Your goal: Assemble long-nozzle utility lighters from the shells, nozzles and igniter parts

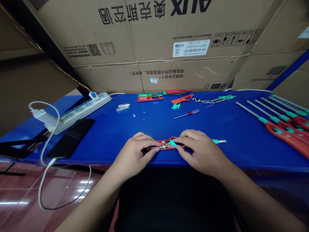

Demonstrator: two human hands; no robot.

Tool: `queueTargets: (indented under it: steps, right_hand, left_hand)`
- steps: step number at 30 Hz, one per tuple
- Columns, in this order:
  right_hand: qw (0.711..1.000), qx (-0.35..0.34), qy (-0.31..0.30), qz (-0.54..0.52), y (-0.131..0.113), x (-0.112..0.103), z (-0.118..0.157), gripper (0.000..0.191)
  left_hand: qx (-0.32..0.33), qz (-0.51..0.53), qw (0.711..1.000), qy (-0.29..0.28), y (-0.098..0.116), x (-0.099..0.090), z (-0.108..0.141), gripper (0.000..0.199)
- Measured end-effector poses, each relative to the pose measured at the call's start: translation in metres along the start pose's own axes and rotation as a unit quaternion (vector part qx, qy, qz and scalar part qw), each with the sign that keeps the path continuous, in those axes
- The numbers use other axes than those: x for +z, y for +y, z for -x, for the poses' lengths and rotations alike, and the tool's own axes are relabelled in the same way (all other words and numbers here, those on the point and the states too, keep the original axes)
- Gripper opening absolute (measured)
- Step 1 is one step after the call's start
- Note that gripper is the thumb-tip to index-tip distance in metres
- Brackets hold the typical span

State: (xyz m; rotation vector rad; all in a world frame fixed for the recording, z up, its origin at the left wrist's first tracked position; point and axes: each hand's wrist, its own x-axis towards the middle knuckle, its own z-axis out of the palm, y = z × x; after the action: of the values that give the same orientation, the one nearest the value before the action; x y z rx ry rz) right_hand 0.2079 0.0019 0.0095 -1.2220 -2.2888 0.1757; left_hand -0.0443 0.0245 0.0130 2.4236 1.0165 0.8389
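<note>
An opened long-neck lighter [161, 142] lies along the front of the blue table, its orange-red shell showing the parts inside. My left hand [136, 153] is closed over the handle end, thumb and fingers pinching a dark, shiny part in the shell, perhaps the gas tank. In the middle of the shell sits a mint-green trigger [172, 143], which the fingertips of my right hand [200, 149] pinch. Beyond that hand pokes the lighter's metal tube [221, 141] with its green collar. My palms hide much of the shell.
Finished-looking lighters [285, 129] lie at the right. Behind the hands are a screwdriver [187, 114], green triggers [176, 106], shell halves [150, 97], wired tubes [217, 99] and clear tanks [123, 107]. A phone [70, 138] and power strip [79, 111] occupy the left; a cardboard box [149, 38] stands behind.
</note>
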Motion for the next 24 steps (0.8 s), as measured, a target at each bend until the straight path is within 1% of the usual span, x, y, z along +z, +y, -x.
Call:
queueTargets:
  steps: [4,8,10,15,19,24]
  right_hand:
    - [0.999,0.016,-0.008,-0.05,0.001,0.002,0.0,0.019]
    - [0.998,0.022,-0.007,-0.055,0.001,0.002,0.002,0.019]
    - [0.998,0.023,-0.01,-0.054,0.0,0.002,0.002,0.019]
    - [0.998,0.024,-0.009,-0.056,-0.001,0.002,0.002,0.018]
    - [0.998,0.026,-0.006,-0.057,-0.002,0.001,0.002,0.018]
    - [0.998,0.033,-0.005,-0.049,-0.002,0.001,0.001,0.016]
  left_hand:
    - [-0.045,0.018,0.999,-0.016,-0.002,-0.001,-0.001,0.014]
    - [-0.07,0.022,0.997,-0.037,-0.004,-0.003,-0.004,0.021]
    - [-0.073,0.022,0.996,-0.045,-0.003,-0.004,-0.005,0.023]
    - [-0.066,0.012,0.997,-0.039,0.0,-0.003,-0.006,0.022]
    - [-0.055,0.028,0.998,-0.012,0.001,0.001,-0.006,0.02]
    - [0.01,-0.012,0.999,0.03,0.002,0.01,-0.004,0.017]
